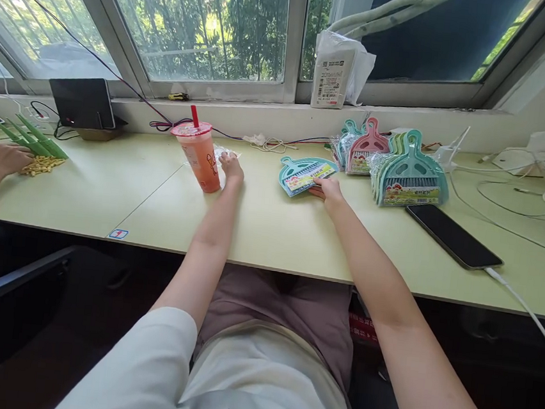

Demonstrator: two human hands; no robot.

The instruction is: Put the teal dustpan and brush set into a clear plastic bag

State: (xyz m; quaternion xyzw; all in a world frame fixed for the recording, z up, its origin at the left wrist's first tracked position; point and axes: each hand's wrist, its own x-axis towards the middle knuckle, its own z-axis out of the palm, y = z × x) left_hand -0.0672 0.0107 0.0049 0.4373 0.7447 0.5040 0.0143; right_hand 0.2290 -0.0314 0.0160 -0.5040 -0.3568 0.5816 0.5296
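My right hand (330,192) grips the edge of a small teal dustpan and brush set (299,172) with a yellow-green label, thumb on top. The set lies low over the table, its handle pointing left. My left hand (232,167) is beside a tall cup of orange-red drink (202,157), its fingers closed on a crumpled piece of clear plastic wrap (218,150), partly hidden behind the cup. More dustpan sets stand upright in rows to the right: a teal row (413,170) and a pink one (369,146) with teal behind it.
A black phone (453,235) on a white cable lies at the right. Loose cables (539,185) spread behind it. At the far left another person's hands (4,159) are near green strips and a yellow pile (42,166). A tablet (84,103) stands by the window.
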